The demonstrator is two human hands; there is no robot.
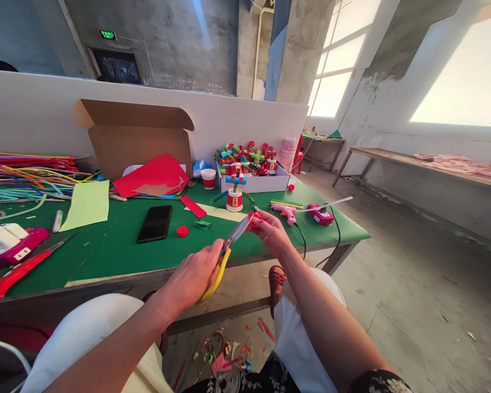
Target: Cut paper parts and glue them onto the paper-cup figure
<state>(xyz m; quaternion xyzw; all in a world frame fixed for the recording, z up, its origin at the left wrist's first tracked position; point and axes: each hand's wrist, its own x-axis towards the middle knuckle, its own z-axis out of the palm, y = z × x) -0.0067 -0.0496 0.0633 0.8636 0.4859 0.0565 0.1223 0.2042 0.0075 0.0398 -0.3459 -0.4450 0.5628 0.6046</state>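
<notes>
My left hand (196, 273) grips yellow-handled scissors (229, 245) just off the near edge of the green table (118, 245). The blades point up and to the right, closing on a small red paper piece (254, 218). My right hand (272, 232) pinches that red piece between its fingers, held above the table edge. A finished paper-cup figure (234, 197) with a red band and blue top stands on the table just beyond my hands.
A black phone (154, 223), a red cap (182, 231), red paper sheets (155, 176), an open cardboard box (135, 134), a white box of craft figures (251, 166) and a pink glue gun (286, 212) lie on the table. Pipe cleaners (24, 174) are piled left. Scraps litter the floor.
</notes>
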